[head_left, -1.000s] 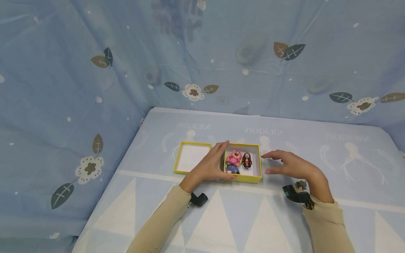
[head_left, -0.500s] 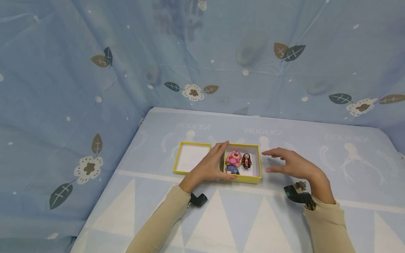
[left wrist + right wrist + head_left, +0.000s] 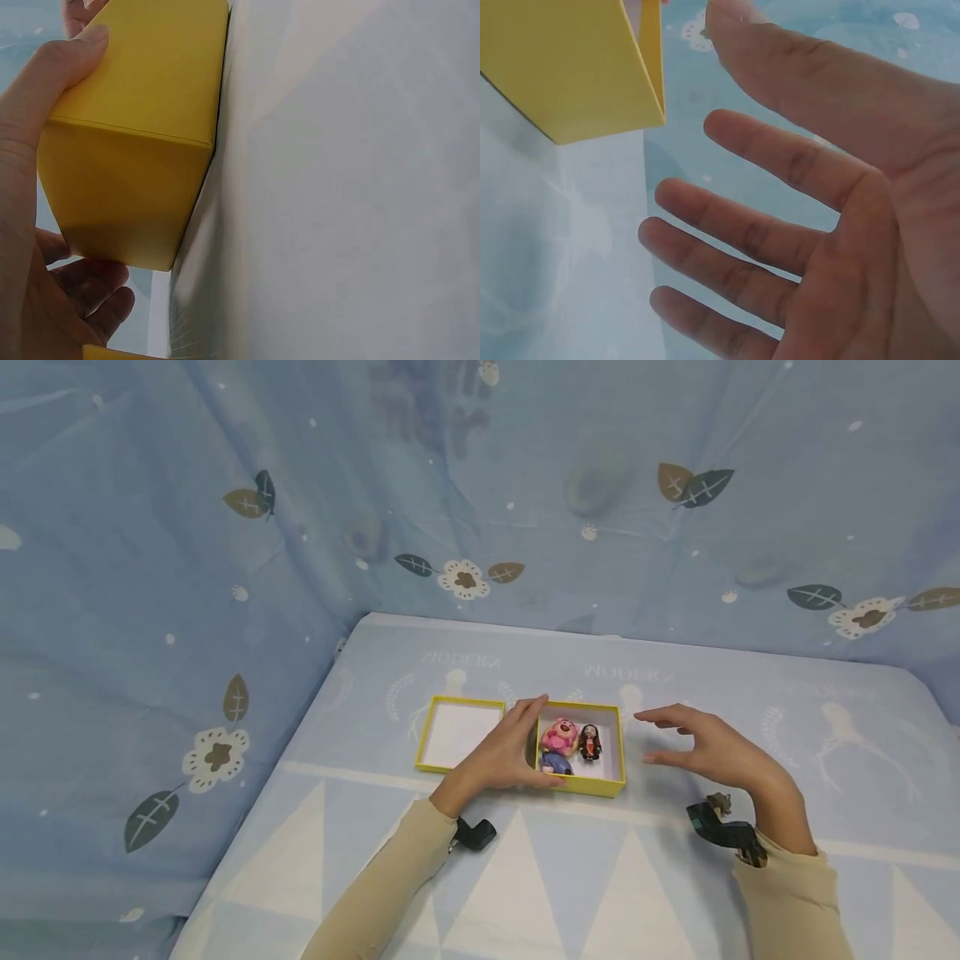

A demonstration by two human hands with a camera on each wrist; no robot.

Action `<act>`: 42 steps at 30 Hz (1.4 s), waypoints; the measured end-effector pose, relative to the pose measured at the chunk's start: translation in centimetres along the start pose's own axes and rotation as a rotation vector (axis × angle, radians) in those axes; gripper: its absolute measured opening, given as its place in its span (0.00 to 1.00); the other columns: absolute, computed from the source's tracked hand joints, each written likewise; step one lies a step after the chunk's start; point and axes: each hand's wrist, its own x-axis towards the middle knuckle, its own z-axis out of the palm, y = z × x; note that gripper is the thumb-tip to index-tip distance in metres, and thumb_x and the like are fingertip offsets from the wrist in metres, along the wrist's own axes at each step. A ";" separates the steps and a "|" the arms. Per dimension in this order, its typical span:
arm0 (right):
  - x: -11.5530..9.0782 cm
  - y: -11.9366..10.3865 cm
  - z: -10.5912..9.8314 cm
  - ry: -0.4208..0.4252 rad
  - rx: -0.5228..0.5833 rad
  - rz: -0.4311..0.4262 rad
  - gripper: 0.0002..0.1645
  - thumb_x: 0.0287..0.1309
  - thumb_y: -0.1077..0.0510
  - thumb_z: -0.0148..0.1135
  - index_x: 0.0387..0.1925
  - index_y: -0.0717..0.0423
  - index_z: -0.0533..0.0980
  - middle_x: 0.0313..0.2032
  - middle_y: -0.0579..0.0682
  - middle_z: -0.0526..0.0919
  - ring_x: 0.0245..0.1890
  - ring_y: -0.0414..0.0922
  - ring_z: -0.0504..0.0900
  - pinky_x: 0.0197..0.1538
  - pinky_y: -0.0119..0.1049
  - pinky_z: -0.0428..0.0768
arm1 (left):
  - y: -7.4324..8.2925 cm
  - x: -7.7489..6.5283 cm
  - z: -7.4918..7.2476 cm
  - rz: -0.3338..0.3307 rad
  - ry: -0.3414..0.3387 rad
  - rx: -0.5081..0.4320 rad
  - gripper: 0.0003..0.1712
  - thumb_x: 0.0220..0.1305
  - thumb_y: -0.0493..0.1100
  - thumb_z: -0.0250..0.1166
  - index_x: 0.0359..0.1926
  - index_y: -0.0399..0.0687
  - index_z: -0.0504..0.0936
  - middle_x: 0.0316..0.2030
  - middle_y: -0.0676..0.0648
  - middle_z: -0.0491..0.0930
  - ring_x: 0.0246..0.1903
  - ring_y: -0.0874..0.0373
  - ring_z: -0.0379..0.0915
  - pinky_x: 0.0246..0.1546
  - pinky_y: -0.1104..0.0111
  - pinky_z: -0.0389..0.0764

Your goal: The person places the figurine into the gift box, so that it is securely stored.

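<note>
A yellow box (image 3: 592,786) with a white inside stands uncovered on the table. Inside lie a pink bear figure (image 3: 560,737), a dark-haired doll in red (image 3: 590,742) and a blue figure (image 3: 556,763), partly hidden by the front wall. My left hand (image 3: 502,753) grips the box's left end; in the left wrist view, its thumb lies on one yellow side (image 3: 150,67) and the fingers reach the opposite edge. To the right of the box, my right hand (image 3: 716,747) holds nothing, its fingers spread and apart from the yellow wall (image 3: 577,75).
A shallow yellow-edged lid (image 3: 461,733), white inside, lies left of the box, partly behind my left hand. Near my right wrist is a small brownish figure (image 3: 718,803), partly covered by the black wrist camera (image 3: 723,828). A patterned blue cloth (image 3: 480,510) hangs behind the table.
My right hand has drawn a little to the right, widening its gap from the box. The left hand keeps its hold, and the figures lie as before. The head view has shifted slightly.
</note>
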 end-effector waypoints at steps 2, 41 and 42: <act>-0.2 0.1 -0.1 0.009 -0.003 -0.001 0.38 0.54 0.46 0.72 0.64 0.54 0.72 0.60 0.57 0.76 0.59 0.60 0.74 0.60 0.61 0.71 | 0.0 0.0 0.1 0.000 0.000 -0.003 0.75 0.38 0.69 0.77 0.78 0.51 0.42 0.72 0.47 0.55 0.70 0.51 0.58 0.66 0.53 0.68; -7.8 7.8 1.7 0.178 -0.062 0.007 0.42 0.45 0.51 0.78 0.62 0.58 0.73 0.44 0.52 0.72 0.37 0.34 0.68 0.38 0.27 0.73 | 0.1 -0.1 0.1 -0.011 0.005 -0.001 0.75 0.37 0.69 0.78 0.79 0.55 0.41 0.71 0.47 0.55 0.70 0.51 0.58 0.67 0.54 0.68; -7.9 8.0 1.8 0.178 -0.057 0.005 0.42 0.45 0.52 0.78 0.62 0.59 0.73 0.43 0.51 0.72 0.36 0.33 0.67 0.37 0.26 0.72 | 0.1 -0.1 0.1 -0.011 0.006 0.000 0.75 0.37 0.69 0.78 0.79 0.55 0.41 0.71 0.47 0.55 0.70 0.51 0.58 0.67 0.54 0.68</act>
